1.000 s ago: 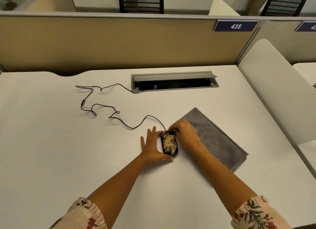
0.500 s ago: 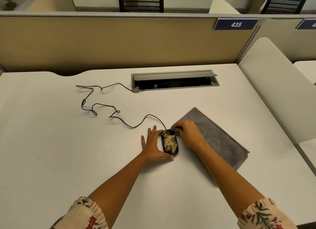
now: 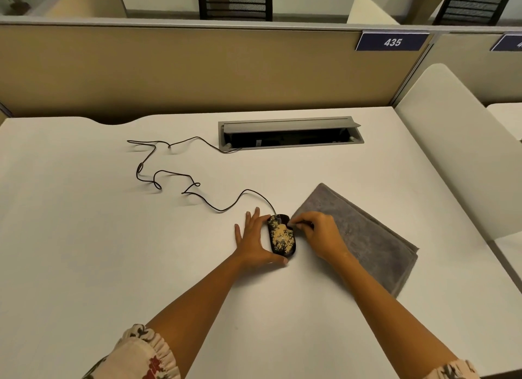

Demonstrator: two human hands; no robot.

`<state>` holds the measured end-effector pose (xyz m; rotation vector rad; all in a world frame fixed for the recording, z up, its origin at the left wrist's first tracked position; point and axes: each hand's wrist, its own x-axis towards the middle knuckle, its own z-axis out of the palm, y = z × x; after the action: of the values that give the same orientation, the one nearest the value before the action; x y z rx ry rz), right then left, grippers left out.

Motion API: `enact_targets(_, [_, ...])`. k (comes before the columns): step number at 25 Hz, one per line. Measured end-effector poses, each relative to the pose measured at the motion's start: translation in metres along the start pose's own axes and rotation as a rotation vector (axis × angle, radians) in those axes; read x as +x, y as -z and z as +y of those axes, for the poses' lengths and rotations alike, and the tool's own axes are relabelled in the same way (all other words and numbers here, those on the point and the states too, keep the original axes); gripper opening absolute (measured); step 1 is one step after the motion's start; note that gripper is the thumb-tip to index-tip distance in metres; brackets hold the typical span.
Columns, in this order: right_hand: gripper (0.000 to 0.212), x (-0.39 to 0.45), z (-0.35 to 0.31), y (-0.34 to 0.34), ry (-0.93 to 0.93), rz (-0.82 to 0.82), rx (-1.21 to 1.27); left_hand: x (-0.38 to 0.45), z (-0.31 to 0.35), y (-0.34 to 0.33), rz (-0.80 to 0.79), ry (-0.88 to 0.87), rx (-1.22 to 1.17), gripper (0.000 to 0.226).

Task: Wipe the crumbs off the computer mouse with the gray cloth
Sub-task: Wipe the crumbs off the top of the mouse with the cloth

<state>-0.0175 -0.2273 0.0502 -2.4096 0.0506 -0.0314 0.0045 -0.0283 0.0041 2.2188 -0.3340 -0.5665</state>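
left hand [image 3: 255,241] steadies crumb-speckled black mouse [image 3: 281,235] beside plush folded gray cloth [image 3: 364,237].

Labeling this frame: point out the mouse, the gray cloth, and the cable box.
computer mouse [image 3: 282,237], head view, crumb-covered top shell.
gray cloth [image 3: 364,231], head view, flat middle of the folded top.
cable box [image 3: 291,123], head view, raised gray lid.

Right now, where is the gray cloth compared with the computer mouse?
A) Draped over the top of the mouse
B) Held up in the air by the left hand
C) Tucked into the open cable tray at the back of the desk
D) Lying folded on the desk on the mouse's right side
D: the gray cloth lies folded flat on the desk, right of the crumb-covered computer mouse, with the right hand at its near corner.
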Motion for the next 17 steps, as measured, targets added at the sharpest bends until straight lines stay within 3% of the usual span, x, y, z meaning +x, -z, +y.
enact_targets(3, [0.027, 0.013, -0.007, -0.003, -0.012, 0.086, -0.011, -0.001, -0.003, 0.005, -0.049, -0.003, -0.011, 0.129])
enact_targets(17, [0.028, -0.02, 0.007, -0.007, 0.008, 0.103, -0.001, 0.001, -0.009, 0.008, -0.096, -0.034, -0.051, 0.118])
